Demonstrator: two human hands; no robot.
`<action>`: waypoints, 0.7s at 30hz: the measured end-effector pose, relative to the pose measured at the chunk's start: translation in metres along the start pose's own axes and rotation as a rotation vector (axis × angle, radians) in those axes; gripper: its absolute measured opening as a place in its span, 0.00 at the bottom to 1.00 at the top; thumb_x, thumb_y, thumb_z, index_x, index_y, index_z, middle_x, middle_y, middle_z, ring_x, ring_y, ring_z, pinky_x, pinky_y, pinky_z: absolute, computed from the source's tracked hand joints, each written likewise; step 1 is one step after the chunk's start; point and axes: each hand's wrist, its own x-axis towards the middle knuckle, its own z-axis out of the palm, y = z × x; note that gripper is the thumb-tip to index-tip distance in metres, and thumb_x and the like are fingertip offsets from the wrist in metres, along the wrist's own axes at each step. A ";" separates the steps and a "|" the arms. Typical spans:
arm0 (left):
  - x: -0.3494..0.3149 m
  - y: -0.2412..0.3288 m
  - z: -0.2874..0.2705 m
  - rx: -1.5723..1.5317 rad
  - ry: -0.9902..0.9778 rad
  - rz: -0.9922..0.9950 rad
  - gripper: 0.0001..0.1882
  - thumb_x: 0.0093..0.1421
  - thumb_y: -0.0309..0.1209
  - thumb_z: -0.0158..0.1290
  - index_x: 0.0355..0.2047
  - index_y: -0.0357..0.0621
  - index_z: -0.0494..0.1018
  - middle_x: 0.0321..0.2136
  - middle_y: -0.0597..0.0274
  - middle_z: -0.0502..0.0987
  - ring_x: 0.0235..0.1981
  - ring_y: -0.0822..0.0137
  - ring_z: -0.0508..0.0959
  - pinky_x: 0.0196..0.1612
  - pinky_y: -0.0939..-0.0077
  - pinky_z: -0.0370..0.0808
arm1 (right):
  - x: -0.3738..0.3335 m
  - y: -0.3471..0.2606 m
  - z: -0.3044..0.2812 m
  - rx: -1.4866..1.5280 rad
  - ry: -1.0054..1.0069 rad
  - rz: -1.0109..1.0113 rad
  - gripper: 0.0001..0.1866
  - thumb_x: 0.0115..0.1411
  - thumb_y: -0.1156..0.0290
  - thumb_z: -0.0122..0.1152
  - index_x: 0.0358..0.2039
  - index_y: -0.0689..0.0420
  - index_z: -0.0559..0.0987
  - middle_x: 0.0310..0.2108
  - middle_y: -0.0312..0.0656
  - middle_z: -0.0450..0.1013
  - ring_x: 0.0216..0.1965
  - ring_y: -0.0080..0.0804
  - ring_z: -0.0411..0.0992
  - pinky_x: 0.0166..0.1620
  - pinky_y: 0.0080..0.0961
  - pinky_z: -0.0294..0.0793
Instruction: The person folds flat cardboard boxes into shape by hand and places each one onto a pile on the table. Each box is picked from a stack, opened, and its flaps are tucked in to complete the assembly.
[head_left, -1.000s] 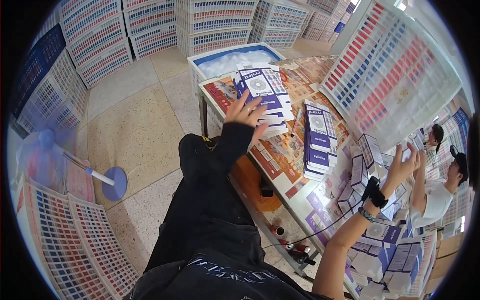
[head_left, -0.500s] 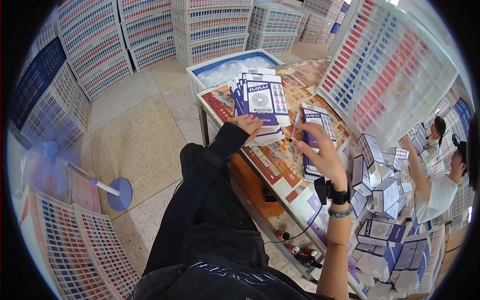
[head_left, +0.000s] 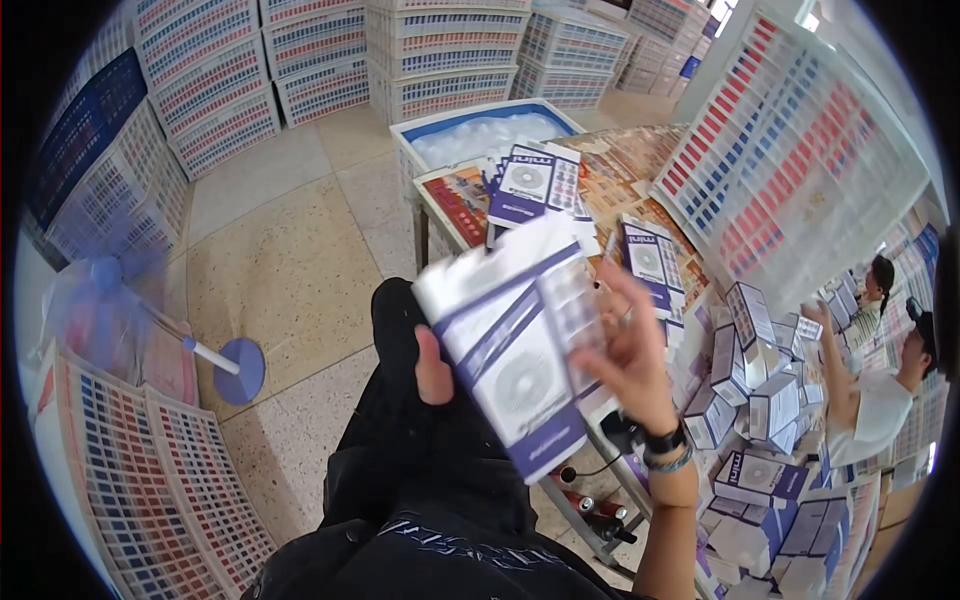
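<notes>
Black top (head_left: pixel 385 555) on the torso, below both grips; pale, jagged script-like print (head_left: pixel 455 530) across chest, unreadable. Black trousers (head_left: pixel 392 312), knee showing just beyond left grip (head_left: pixel 433 368). More black cloth right behind left grip; can't tell sleeve from trouser leg there. Right grip (head_left: pixel 632 350): black wristband (head_left: pixel 663 440) just behind it, bluish beaded-looking bracelet (head_left: pixel 670 462) touching or close behind that. Small black block (head_left: pixel 622 428) on band's inner side, thin black cable (head_left: pixel 600 468) beside it. Right forearm bare behind bracelet.
</notes>
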 end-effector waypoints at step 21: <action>-0.008 0.019 -0.002 0.543 -0.502 -0.252 0.64 0.44 0.53 0.70 0.69 0.39 0.42 0.64 0.45 0.57 0.66 0.54 0.59 0.66 0.57 0.56 | -0.021 -0.005 0.032 -0.503 -0.170 -0.298 0.57 0.40 0.62 0.81 0.67 0.59 0.57 0.68 0.56 0.47 0.69 0.53 0.50 0.66 0.41 0.53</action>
